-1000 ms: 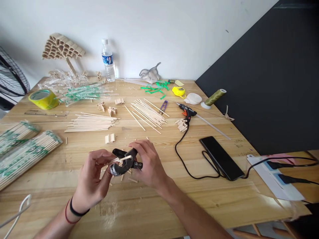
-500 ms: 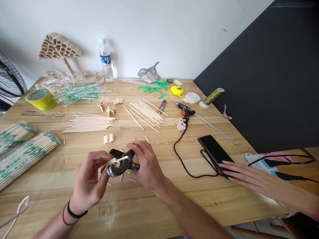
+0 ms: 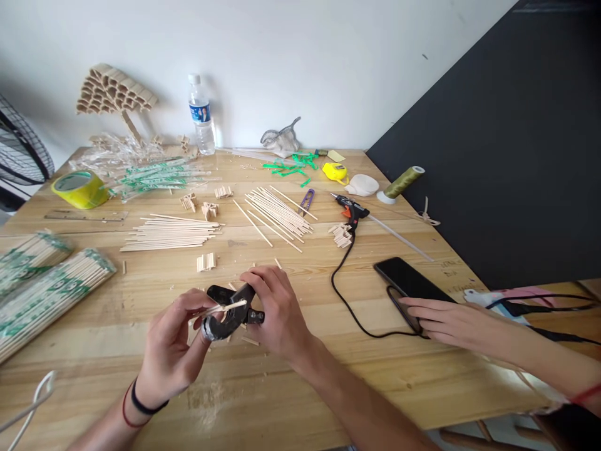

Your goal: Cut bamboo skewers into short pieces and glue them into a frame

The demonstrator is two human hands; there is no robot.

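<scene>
stick in the cutter, someone's hand now on the phone

my left hand point(image 3: 171, 341), low and left of centre in the frame, pinches 1 thin wooden stick point(image 3: 220, 307) and feeds its tip into the black cutter point(image 3: 228, 311), which my right hand point(image 3: 277, 310) grips closed around the handles at centre frame. both sit as they did 1 second ago, so the cut looks not yet made. what changed: another person's hand point(image 3: 439, 319) has come in from the lower right and now lies flat on the phone point(image 3: 413, 288), by the glue gun point(image 3: 350, 210) cord. it stays well apart from my cutting.
</scene>
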